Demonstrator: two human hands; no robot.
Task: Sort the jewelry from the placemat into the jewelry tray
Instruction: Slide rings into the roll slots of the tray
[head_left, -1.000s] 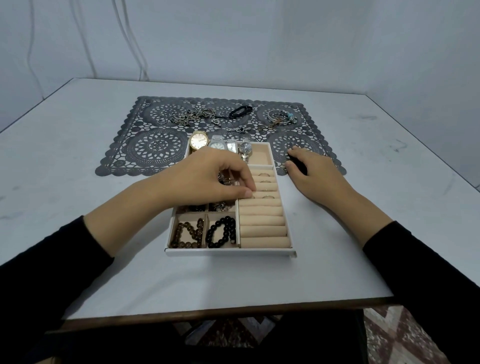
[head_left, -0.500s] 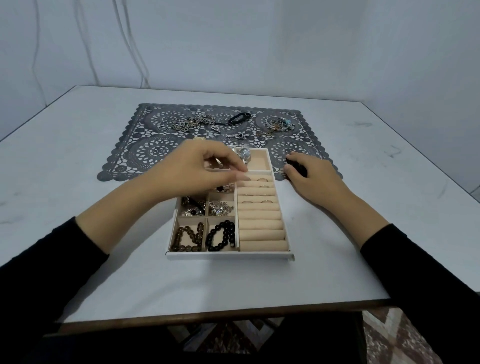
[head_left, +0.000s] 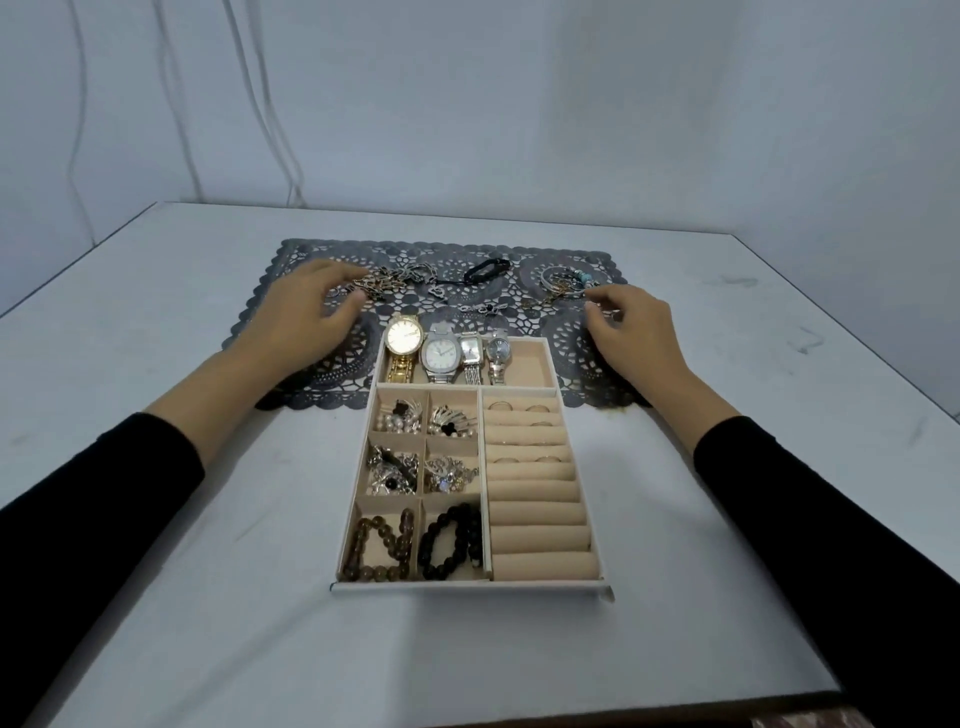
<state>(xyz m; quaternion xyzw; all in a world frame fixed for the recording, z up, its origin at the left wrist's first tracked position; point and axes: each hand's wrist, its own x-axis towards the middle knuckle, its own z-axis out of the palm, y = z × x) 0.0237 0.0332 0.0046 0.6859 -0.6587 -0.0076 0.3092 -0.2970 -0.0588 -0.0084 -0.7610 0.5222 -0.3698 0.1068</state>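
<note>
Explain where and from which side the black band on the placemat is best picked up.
Probably pinch the black band across its narrow width near the right end, coming down from above. It lies flat as a long loop running left to right; chains crowd its left end.

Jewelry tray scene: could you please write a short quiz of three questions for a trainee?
1. True or false: four watches lie in the far compartment of the jewelry tray.
2. Seen from the camera, the black bead bracelet lies where, relative to the brown bead bracelet? A) left of it, B) right of it, C) behind it.
3. Which hand is nearest the bangles with turquoise beads?
Key: 1 true; 2 B; 3 the right hand.
</note>
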